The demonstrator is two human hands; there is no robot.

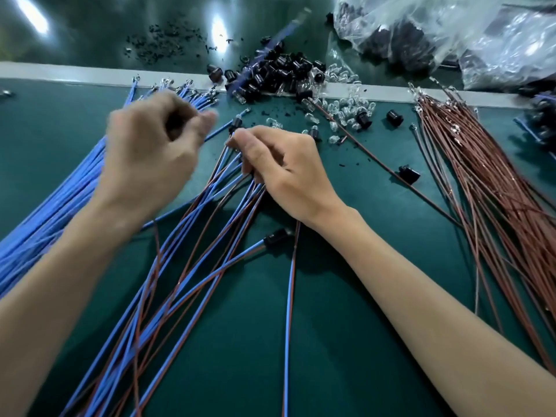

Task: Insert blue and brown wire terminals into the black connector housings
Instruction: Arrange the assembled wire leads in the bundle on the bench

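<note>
Paired blue-and-brown wires point(180, 266) fan across the table point(346, 296) into the gripping right hand point(282, 173), black housing point(235, 124) at its fingertips, left hand point(150, 152) alongside, curled and blurred, contents unclear, housing pile point(276, 73) beyond both.

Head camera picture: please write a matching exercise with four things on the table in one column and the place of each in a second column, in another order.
Things
1. loose blue wires
2. loose brown wires
3. pile of black housings
4. mixed blue and brown wires

Places
A. far middle, across the pale strip
B. gripped by the right hand
C. left side of the green mat
D. right side of the green mat

Pairs: 1-C, 2-D, 3-A, 4-B.
</note>
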